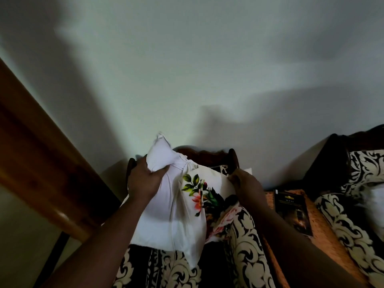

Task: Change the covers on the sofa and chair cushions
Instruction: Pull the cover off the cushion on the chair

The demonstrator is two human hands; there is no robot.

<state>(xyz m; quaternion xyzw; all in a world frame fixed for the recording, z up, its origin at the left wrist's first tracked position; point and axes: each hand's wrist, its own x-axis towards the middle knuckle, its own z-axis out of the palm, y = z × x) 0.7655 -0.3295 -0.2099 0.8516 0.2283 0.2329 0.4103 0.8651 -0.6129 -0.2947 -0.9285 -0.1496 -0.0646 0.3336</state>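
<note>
A white cushion (pixel 166 213) is held up over a chair (pixel 245 252) upholstered in black and cream scroll fabric. My left hand (pixel 143 179) grips the cushion's upper left corner, fingers curled round the white stuffing. A white cover printed with green leaves and pink flowers (pixel 204 192) wraps the cushion's right side. My right hand (pixel 245 183) pinches the upper right edge of that floral cover. The chair's dark carved wooden back (pixel 207 155) shows behind the cushion.
A wooden beam or door frame (pixel 41 163) slants across the left. To the right stands a woven side table (pixel 320 235) with a dark booklet (pixel 293 213) on it, and beyond it a sofa (pixel 357 194) in the same scroll fabric. A pale wall fills the upper view.
</note>
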